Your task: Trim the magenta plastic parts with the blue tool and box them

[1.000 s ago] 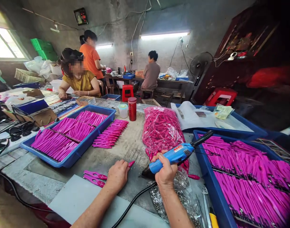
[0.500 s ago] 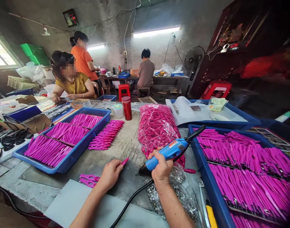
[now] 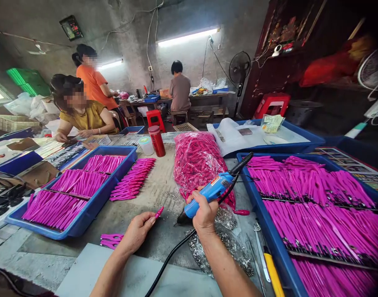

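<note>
My right hand (image 3: 203,212) grips a blue corded electric screwdriver (image 3: 212,192), its tip angled down toward the table to the left. My left hand (image 3: 137,231) pinches a small pink plastic piece (image 3: 158,212), lifted slightly off the table with its end pointing toward the tool's tip. Two more pink pieces (image 3: 111,240) lie on the table just left of my left hand. A clear bag stuffed with pink parts (image 3: 197,163) stands right behind the tool. Small metal screws (image 3: 172,198) are scattered between my hands.
A blue tray of pink pieces (image 3: 77,187) stands at left with a loose row (image 3: 133,179) beside it. Another full blue tray (image 3: 315,214) is at right. A red cup (image 3: 157,141) stands behind. One person (image 3: 80,111) sits across the table; two others work farther back.
The view has swung to the right. My left hand has lifted the pink piece a little off the table. My right hand still holds the screwdriver in the same pose.
</note>
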{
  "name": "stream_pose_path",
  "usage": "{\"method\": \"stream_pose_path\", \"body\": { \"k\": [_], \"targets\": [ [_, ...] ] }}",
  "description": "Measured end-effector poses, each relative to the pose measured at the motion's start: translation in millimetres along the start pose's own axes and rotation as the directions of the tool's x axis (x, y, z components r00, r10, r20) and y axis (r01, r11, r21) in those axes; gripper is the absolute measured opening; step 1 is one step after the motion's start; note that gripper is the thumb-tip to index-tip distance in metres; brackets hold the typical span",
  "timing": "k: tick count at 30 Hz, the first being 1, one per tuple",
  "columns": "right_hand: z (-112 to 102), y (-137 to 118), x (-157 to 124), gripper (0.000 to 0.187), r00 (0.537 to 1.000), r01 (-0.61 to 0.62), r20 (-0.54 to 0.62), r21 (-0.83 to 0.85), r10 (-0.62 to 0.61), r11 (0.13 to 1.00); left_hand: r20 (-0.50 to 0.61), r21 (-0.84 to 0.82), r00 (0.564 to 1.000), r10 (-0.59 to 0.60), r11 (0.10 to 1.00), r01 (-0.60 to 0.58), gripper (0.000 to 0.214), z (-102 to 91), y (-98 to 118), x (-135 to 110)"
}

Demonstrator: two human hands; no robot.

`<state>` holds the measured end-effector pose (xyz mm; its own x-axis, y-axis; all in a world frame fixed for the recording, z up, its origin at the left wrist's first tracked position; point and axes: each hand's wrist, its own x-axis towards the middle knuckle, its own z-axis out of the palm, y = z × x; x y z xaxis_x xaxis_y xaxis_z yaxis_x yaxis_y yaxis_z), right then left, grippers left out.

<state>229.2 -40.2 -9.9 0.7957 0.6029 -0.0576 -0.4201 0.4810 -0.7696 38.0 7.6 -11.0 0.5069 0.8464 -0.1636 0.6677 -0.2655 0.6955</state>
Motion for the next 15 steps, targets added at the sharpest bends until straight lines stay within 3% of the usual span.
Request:
{"method": "stream_pose_path", "body": {
  "k": [4,7,11,15],
  "targets": [
    [-1,1,0,0.037,1.0,-0.011,-0.009,0.008,0.011,1.0,-0.025,0.038,0.998,0.063,0.997,-0.062,0.038,4.2,-1,-5],
    [-1,0,1,0.038,1.0,-0.012,-0.018,0.027,0.012,1.0,-0.066,0.179,0.98,0.189,0.968,-0.175,0.035,14.3,-4,-13],
    [-1,-2,1,0.035,1.0,0.027,-0.01,0.008,-0.027,1.0,-0.092,0.452,0.921,0.378,0.84,-0.3,0.031,31.0,-9,-25],
    [1,-3,1,0.034,0.999,0.035,-0.018,-0.001,-0.035,0.999,-0.058,0.612,0.886,0.46,0.718,-0.332,0.027,40.5,-11,-29]
  ]
}}
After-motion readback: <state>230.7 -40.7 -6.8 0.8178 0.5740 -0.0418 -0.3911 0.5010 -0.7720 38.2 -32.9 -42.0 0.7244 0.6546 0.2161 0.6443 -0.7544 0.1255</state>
